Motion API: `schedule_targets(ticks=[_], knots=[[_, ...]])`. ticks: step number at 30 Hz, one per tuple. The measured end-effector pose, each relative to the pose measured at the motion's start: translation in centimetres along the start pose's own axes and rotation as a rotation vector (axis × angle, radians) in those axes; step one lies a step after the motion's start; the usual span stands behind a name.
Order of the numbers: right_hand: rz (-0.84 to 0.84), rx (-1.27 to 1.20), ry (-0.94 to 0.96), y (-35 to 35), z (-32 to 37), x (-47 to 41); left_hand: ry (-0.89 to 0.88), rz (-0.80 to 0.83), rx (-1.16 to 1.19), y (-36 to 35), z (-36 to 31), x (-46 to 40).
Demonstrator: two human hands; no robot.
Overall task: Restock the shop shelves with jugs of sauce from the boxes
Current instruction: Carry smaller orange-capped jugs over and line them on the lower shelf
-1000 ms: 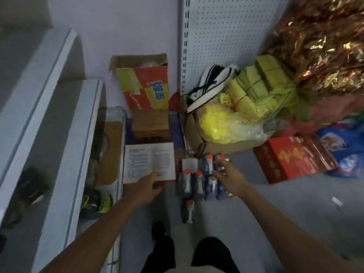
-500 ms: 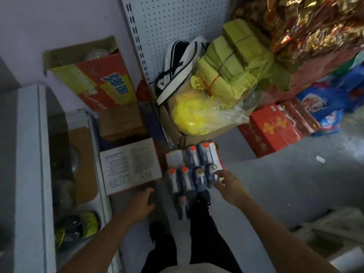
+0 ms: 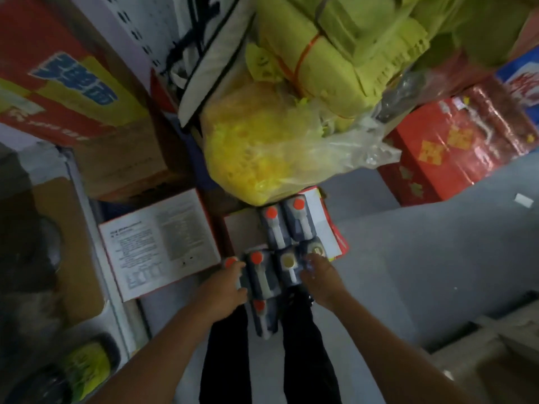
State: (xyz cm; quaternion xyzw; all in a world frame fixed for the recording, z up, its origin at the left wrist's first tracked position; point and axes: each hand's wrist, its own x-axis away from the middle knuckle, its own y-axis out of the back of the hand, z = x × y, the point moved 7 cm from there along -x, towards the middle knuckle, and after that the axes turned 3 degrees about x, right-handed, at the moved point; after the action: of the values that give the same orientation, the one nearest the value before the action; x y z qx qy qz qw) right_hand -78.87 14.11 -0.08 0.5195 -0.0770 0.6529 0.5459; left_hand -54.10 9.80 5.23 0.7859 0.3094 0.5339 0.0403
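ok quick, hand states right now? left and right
Left hand: gripping the leftmost orange-capped jug.
Right hand: on a yellow-capped jug; fingers blurred, grip cannot be told.

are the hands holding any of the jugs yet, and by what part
The left hand grips the leftmost orange-capped jug near its top. The right hand reaches a pale-capped jug; its grip cannot be told.

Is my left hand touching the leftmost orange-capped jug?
Touching: the head view shows the left hand resting on the leftmost jug, covering all but its cap.
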Motion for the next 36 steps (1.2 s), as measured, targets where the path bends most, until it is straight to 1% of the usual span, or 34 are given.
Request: schedule_targets(ticks=[3,6,9,11,13,16,18,20,23,25,28,30,32,34,36], knots=[[-0.022,0.118,0.028,-3.5,-0.4,-5.9,0.020,0.026,-0.117,0.2,1.3,-6.4],[-0.065,0.187,0.035,-5.8,0.0,-10.6,-0.004,0.054,-0.194,-0.3,3.4,-11.9],[-0.107,0.284,0.001,-7.3,0.2,-14.8,-0.021,0.074,-0.245,-1.0,5.9,-16.5],[-0.073,0.310,-0.042,-8.5,-0.1,-17.3,-0.062,0.087,-0.264,-1.2,6.9,-19.2],[-0.059,0.334,-0.067,-9.5,-0.3,-19.1,-0.148,0.072,-0.290,-0.9,6.8,-21.4],[-0.160,0.351,-0.104,-9.9,-0.3,-20.6,-0.272,0.031,-0.382,-0.3,6.0,-24.6],[-0.205,0.304,-0.143,-10.5,0.0,-21.2,-0.302,0.020,-0.426,0.0,5.3,-26.2],[-0.247,0.197,-0.196,-11.3,0.4,-21.4,-0.307,0.007,-0.440,0.3,4.9,-26.9],[-0.388,0.066,-0.230,-12.2,1.1,-21.4,-0.294,-0.001,-0.407,0.2,5.6,-26.7],[-0.463,0.048,-0.226,-12.2,1.2,-21.3,-0.292,-0.001,-0.390,-0.3,6.8,-25.9],[-0.501,0.078,-0.162,-11.7,1.0,-21.3,-0.288,0.013,-0.352,-0.6,8.9,-24.8],[-0.502,0.127,-0.117,-11.2,1.1,-21.3,-0.266,0.024,-0.305,-0.5,10.6,-23.8],[-0.472,0.222,-0.063,-11.1,1.7,-21.3,-0.249,0.000,-0.273,-0.3,12.3,-23.0],[-0.416,0.318,0.008,-11.4,2.7,-21.4,-0.234,-0.036,-0.261,-0.2,13.9,-22.4],[-0.317,0.464,0.096,-12.1,4.4,-21.5,-0.210,-0.059,-0.245,0.0,15.5,-22.2]])
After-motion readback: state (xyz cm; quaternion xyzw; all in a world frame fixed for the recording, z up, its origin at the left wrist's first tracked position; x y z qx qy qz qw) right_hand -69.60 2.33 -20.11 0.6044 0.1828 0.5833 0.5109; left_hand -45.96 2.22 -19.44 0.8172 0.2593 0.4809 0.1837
